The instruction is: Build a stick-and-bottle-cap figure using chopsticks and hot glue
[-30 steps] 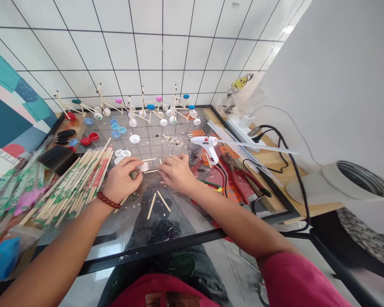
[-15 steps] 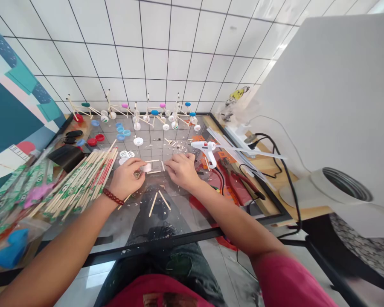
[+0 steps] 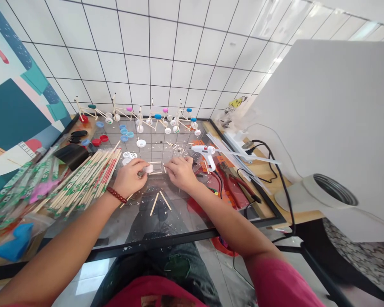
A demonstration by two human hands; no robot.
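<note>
My left hand (image 3: pixel 132 175) is closed in a pinch round a white bottle cap (image 3: pixel 148 169), low over the glass tabletop. Two short wooden sticks, an upper stick (image 3: pixel 155 162) and a lower stick (image 3: pixel 156 173), run from beside the cap to the right; whether they are joined to it I cannot tell. Facing them, my right hand (image 3: pixel 180 171) has its fingertips closed on a small piece of stick (image 3: pixel 164 169), mostly covered by the fingers. Nearer my body, two loose sticks (image 3: pixel 160 202) lie in an upside-down V.
A white glue gun (image 3: pixel 208 155) lies right of my right hand, beside red-handled pliers (image 3: pixel 240 183). Wrapped chopsticks (image 3: pixel 89 181) are piled at left. Blue caps (image 3: pixel 124 134) and several stick-and-cap models (image 3: pixel 158 117) stand towards the tiled wall.
The small stick piece now sits closer against my right fingertips, more covered by them. My left hand keeps the cap. The whole view has shifted slightly.
</note>
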